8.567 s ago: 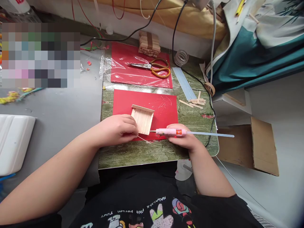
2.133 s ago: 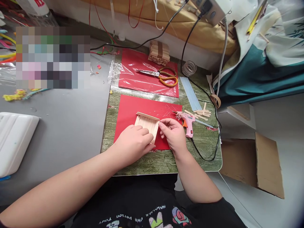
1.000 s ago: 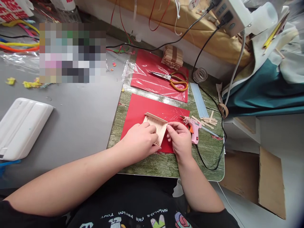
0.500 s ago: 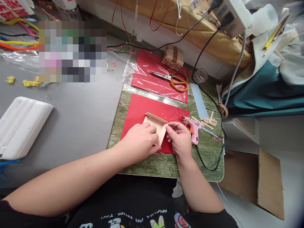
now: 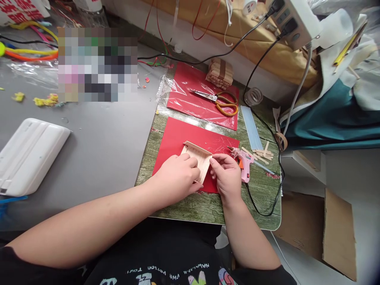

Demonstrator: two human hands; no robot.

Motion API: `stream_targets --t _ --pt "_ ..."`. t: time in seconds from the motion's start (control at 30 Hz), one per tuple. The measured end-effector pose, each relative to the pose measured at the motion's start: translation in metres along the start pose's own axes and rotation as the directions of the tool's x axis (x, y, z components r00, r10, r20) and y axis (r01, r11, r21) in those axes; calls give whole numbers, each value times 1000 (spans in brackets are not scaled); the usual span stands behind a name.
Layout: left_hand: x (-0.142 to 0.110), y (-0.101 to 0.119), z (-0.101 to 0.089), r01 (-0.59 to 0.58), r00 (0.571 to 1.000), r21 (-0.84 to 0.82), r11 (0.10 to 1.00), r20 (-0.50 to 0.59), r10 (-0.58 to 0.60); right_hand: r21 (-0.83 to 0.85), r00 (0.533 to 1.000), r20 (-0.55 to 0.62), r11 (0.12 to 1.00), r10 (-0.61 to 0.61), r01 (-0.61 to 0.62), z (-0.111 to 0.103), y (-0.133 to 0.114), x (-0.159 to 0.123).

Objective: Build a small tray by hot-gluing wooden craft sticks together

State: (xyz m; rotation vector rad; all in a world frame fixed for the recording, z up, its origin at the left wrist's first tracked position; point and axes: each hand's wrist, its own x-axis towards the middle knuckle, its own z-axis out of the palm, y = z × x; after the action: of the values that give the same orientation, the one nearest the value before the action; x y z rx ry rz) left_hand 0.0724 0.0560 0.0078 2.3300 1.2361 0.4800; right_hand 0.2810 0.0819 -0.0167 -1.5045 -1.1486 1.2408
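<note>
Hands noted on stick panel (image 5: 199, 157), lying mid-sheet on red paper (image 5: 172, 138) near the bench's front edge: our left hand (image 5: 176, 178) presses it flat, our right hand (image 5: 228, 176) pinches its right edge. Glue gun (image 5: 245, 161) lies just beside.

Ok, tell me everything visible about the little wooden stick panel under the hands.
The pale wooden craft-stick panel is flat slats laid side by side, with one crosswise stick along its far edge. It lies on the red paper sheet. The left hand covers its near left part; the right hand pinches its right edge.
</note>
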Motion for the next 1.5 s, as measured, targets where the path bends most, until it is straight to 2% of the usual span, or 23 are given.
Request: stream_targets --t 0.6,0.87,1.13,1.5 --pt "-2 -1 1 -14 1000 7 1000 -19 14 3 999 -18 999 51 -51 -2 1 0" --pt "0 0 -3 -7 1000 -6 1000 4 7 8 998 -39 999 52 -51 -3 5 -3" --pt "-1 -1 -1 -5 1000 -14 1000 -14 5 19 999 37 999 40 -40 -8 7 -16" --pt "0 1 -3 20 1000 -10 1000 -19 -20 -12 999 20 999 32 -31 -7 7 -20"
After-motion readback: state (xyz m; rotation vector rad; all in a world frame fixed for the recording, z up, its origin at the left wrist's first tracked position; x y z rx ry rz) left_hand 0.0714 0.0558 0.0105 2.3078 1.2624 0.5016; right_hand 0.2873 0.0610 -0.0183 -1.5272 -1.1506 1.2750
